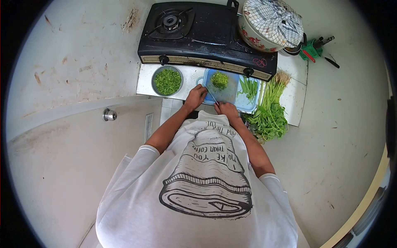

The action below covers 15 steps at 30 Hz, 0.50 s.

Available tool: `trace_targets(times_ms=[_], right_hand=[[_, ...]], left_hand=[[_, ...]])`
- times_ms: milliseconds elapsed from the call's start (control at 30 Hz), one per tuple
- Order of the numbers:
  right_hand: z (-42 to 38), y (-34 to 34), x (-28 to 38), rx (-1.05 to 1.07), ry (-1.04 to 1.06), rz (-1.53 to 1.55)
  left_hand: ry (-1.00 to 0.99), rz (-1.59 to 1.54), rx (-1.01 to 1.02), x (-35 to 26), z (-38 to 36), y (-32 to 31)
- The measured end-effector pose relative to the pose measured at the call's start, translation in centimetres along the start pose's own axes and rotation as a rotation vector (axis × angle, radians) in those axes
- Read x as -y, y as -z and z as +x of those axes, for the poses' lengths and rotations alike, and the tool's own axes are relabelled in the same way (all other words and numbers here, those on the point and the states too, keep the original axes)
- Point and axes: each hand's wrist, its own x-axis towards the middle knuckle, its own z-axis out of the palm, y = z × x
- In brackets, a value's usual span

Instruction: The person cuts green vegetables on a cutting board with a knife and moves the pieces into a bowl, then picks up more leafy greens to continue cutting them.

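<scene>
My right hand [227,110] is wrapped round the handle of a knife [212,95], whose blade slants up and left over the blue cutting board [230,97]. At the blade's far end, my left hand [196,97] has its fingers bent together against the tip. Just beyond the blade lies a small heap of finely chopped greens [219,80]. Uncut green leaves and stalks [249,88] rest on the right part of the board. To the left stands a round grey bowl [153,84] full of chopped greens [167,81].
A black gas stove [206,25] stands right behind the board. On it sits a flowered pot [252,35] under a checked cloth [275,20]. A large bunch of leafy stalks [271,107] hangs over the counter's front edge. A green basket [311,51] holds utensils at right.
</scene>
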Motion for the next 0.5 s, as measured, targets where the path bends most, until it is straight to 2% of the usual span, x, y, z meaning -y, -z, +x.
trace_targets(times_ms=[267, 500], right_hand=[[2.3, 0.2, 0.6, -0.027, 0.023, 0.017], [0.8, 0.9, -0.3, -0.029, -0.026, 0.031]], left_hand=[[-0.027, -0.017, 0.009, -0.8, -0.5, 0.6], [-0.061, 0.0, 0.016, -0.3, -0.8, 0.6]])
